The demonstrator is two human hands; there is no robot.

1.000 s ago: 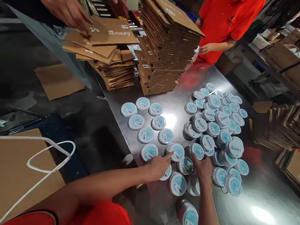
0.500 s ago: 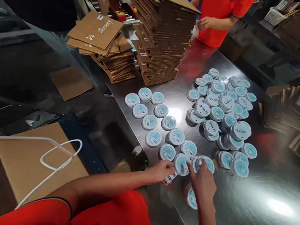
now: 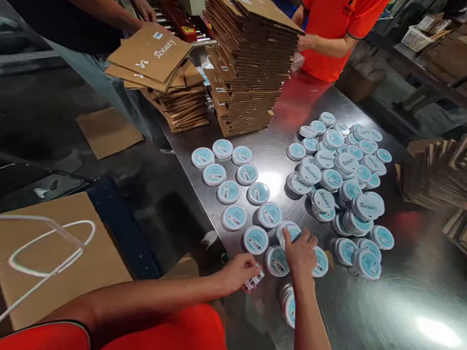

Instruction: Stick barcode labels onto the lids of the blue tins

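Round white tins with teal lids lie on a steel table (image 3: 300,110). A neat double row of tins (image 3: 238,190) runs down the table's left side, and a loose heap of tins (image 3: 345,175) fills the right. My left hand (image 3: 237,270) sits at the table's near left edge, fingers curled round a small strip of barcode labels (image 3: 253,281). My right hand (image 3: 301,254) lies over the nearest tins, fingers flat and pressing on one tin (image 3: 288,229) at the row's near end. One more tin (image 3: 289,305) lies beside my right forearm.
Two stacks of flat brown cardboard boxes (image 3: 248,66) stand at the table's far end, with a lower stack (image 3: 163,80) left of them under another person's hands (image 3: 141,9). A person in red (image 3: 338,21) stands far right. A cardboard bag with white handles (image 3: 47,250) lies at my left.
My right hand has moved up the row onto a tin at its near end. My left hand has drawn back slightly toward the table edge with the labels. The camera shifted.
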